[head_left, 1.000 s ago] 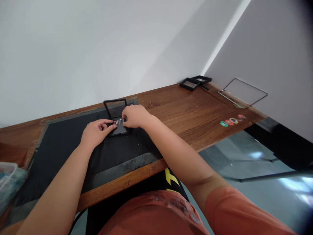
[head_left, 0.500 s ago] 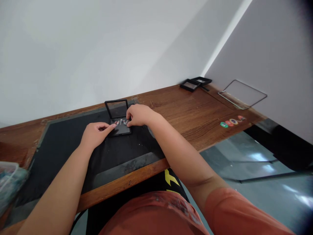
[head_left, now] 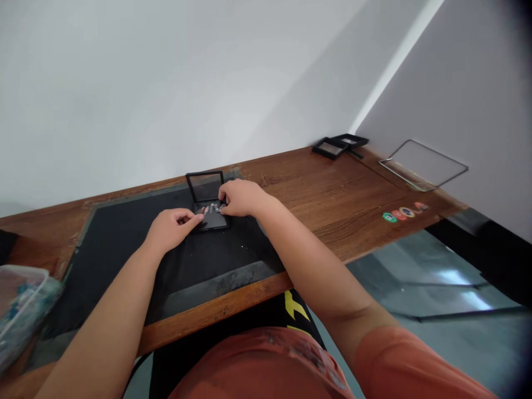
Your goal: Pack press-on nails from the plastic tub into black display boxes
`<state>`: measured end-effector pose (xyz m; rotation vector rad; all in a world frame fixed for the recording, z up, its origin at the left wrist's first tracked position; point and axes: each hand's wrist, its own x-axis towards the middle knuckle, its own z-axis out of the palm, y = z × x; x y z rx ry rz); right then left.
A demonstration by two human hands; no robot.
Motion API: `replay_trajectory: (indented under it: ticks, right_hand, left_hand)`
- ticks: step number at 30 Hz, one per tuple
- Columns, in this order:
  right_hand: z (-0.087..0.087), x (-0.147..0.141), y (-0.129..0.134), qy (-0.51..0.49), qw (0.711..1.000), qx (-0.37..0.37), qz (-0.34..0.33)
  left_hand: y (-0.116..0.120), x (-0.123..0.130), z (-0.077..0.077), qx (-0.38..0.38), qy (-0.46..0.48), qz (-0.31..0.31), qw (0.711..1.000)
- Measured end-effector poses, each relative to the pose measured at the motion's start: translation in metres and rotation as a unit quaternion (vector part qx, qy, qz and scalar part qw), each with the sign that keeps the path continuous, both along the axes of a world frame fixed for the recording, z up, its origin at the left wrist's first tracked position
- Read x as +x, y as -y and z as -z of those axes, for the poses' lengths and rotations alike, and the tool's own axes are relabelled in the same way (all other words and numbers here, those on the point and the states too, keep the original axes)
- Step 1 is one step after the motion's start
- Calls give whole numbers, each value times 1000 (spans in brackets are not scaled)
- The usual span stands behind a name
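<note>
A small black frame-like case [head_left: 214, 220] lies on the black mat [head_left: 120, 233], its clear-windowed lid [head_left: 206, 187] raised at the back. Several small pale and reddish pieces [head_left: 211, 208] rest inside it. My left hand [head_left: 173, 227] is at the case's left edge, thumb and fingers drawn together near the pieces; what they hold, if anything, is too small to name. At the right side, my right hand [head_left: 239, 198] curls over the case in a pinch, and its fingertips touch small pieces that I cannot make out clearly.
Two black frames [head_left: 330, 147] lie at the back of the wooden table [head_left: 299, 177]. A thin metal frame [head_left: 424, 165] leans by the right wall. Round stickers [head_left: 407, 212] are near the right front edge. At far left stands a plastic tub [head_left: 31, 274] with bluish contents.
The whole view has shifted slightly, so the scene sits further right. My left thumb has moved back a little from the pieces; my right hand stays at the case's right side.
</note>
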<state>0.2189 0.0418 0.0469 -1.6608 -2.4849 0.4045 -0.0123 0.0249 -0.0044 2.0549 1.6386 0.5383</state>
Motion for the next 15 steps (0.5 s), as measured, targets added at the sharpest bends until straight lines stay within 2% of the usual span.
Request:
replay_trajectory:
  ticks: [7, 15]
  right_hand:
    - [2, 2, 1, -38, 999, 22, 1]
    - [4, -3, 0, -28, 997, 63, 29]
  left_hand:
    - [7, -6, 1, -25, 26, 33, 999]
    - [12, -9, -4, -77, 57, 90, 991]
